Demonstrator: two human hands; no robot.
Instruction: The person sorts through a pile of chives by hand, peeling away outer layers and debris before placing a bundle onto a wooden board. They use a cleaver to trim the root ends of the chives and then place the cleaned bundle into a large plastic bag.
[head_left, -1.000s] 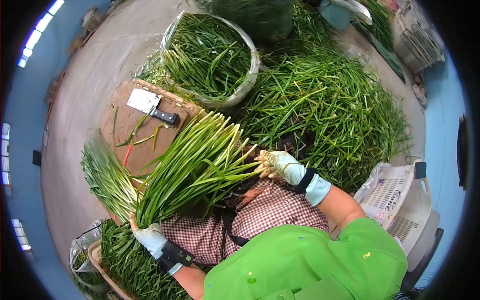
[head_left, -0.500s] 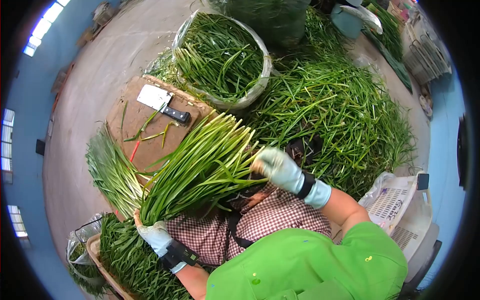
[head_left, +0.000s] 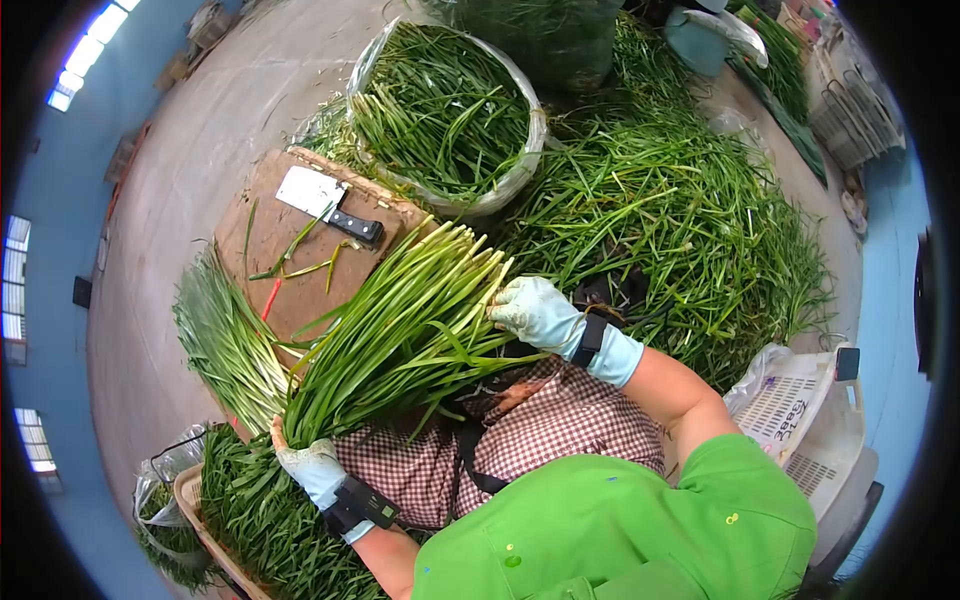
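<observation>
A thick bunch of long green stalks (head_left: 400,330) lies over my lap and the near edge of the wooden board (head_left: 235,215). My left hand (head_left: 312,468), gloved, is wrapped round the leafy end at the lower left. At the bunch's right side, the closed fingers of my gloved right hand (head_left: 535,312) touch the pale stalk ends. A cleaver (head_left: 312,192) with a black handle rests on the board beside a few loose green pieces. Another bunch (head_left: 240,345) lies at the board's left edge.
A lined round container (head_left: 530,140) full of greens stands beyond the board. A large heap of greens (head_left: 690,240) spreads to the right. At the lower left is a crate (head_left: 190,500) of greens; white plastic baskets (head_left: 780,410) stand at the right.
My right hand has moved slightly left and up, in to the bunch's stalk ends, and is no longer blurred. My left hand has kept its hold.
</observation>
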